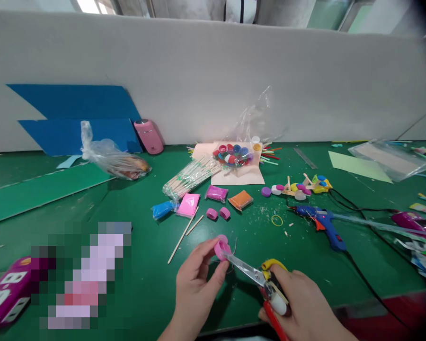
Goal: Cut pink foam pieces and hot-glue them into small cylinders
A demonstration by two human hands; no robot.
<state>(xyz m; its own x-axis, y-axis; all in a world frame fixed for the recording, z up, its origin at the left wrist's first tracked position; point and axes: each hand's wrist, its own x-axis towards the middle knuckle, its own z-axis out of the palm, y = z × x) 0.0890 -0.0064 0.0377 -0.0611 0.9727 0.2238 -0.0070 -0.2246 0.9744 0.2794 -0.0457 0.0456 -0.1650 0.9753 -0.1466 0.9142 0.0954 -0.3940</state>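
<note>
My left hand (200, 277) pinches a small pink bottle cap (220, 245) between thumb and fingers, above the front of the green table. My right hand (303, 303) is wrapped round the handles of scissors (250, 271), which have yellow and red grips. The blade tips point left and reach the cap's edge, close to my left thumb. A thin, curved strand hangs beside the cap. Behind my left hand lie two more pink caps (212, 214) and two thin wooden sticks (182, 236).
Blue, pink, magenta and orange packets (240, 200) lie behind the hands, near bagged wooden sticks (190, 179) and a clear bag of caps (234, 155). A blue glue gun (321, 220) trails its cord at right. Joined sticks and caps (298, 188) lie beyond it.
</note>
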